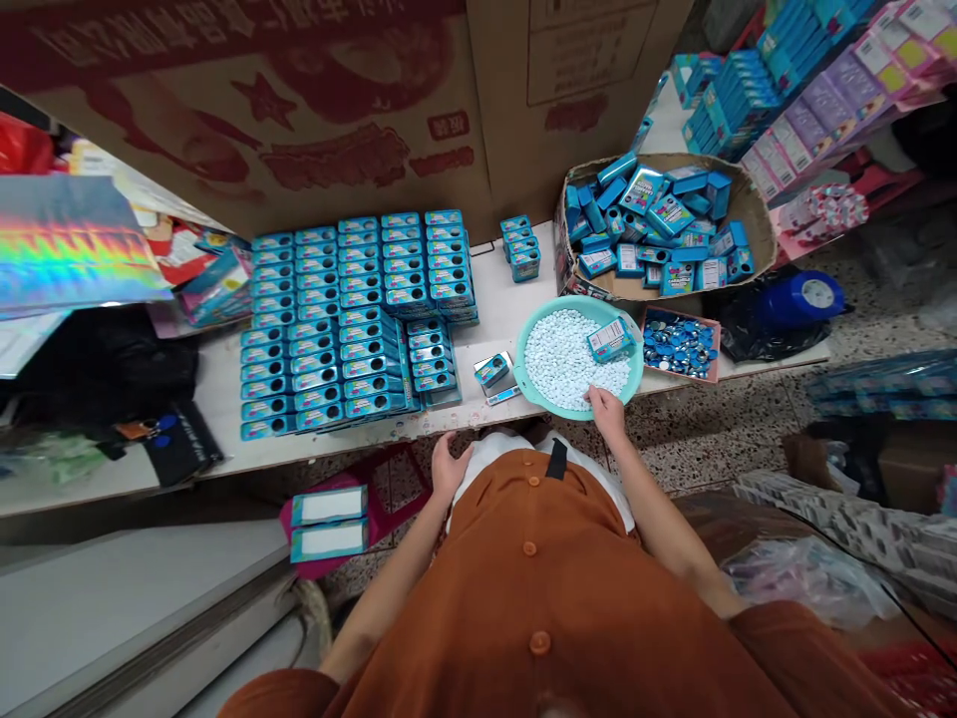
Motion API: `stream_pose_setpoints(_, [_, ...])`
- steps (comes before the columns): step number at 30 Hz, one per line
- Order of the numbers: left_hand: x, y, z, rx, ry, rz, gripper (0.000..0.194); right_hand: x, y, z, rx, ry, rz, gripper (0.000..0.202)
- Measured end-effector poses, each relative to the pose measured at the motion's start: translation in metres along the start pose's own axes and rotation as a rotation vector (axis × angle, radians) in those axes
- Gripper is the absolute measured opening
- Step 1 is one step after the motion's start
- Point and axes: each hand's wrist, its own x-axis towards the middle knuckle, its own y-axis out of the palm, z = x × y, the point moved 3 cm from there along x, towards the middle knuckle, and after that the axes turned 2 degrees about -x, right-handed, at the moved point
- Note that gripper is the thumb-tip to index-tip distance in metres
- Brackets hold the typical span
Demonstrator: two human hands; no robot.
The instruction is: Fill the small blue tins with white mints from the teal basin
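My right hand (607, 412) reaches over the near rim of a mint-green basin (526, 384), its fingertips drawn together at the small white pellets (560, 349). Whatever those fingers hold, if anything, is too small to make out. On the pellets lies a blue printed box (609, 339). My left hand (451, 465) is beside my lap, just below the table edge, thumb and fingers apart and holding nothing. Left of the basin, a small blue box (491, 371) with a dark round hole rests on the table.
Blue boxes (314, 339) stand in stacked rows on the left of the table (493, 289). Behind the basin is a cut-down carton (759, 214) of loose blue boxes. A pink tray (714, 369) holds blue and silver round pieces (673, 344). A large cardboard box (515, 150) rises behind.
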Motion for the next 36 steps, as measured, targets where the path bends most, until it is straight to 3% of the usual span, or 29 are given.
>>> stream_pose_setpoints(6, [0.015, -0.015, 0.014, -0.039, 0.003, 0.118, 0.033, -0.026, 0.009, 0.019, 0.072, 0.014, -0.053, 0.047])
stream_pose_setpoints(17, [0.046, -0.049, 0.002, -0.062, 0.162, 0.296, 0.024, -0.069, 0.039, 0.041, 0.085, 0.079, -0.183, 0.048])
stream_pose_setpoints(21, [0.052, -0.057, -0.008, -0.024, 0.245, 0.298, 0.023, -0.083, 0.044, 0.041, 0.101, 0.118, -0.207, 0.048])
stream_pose_setpoints(25, [0.059, -0.057, -0.039, -0.017, 0.374, 0.233, 0.023, -0.087, 0.048, 0.041, 0.117, 0.138, -0.201, 0.048])
stream_pose_setpoints(30, [0.077, -0.036, -0.108, 0.098, 0.555, 0.122, 0.032, -0.078, 0.048, 0.047, 0.068, 0.128, -0.165, 0.050])
stream_pose_setpoints(33, [0.091, -0.015, -0.139, 0.244, 0.548, 0.107, 0.048, -0.069, 0.042, 0.048, 0.018, 0.092, -0.131, 0.051])
stream_pose_setpoints(36, [0.107, 0.006, -0.152, 0.401, 0.460, 0.144, 0.052, -0.060, 0.032, 0.041, -0.030, 0.071, -0.078, 0.052])
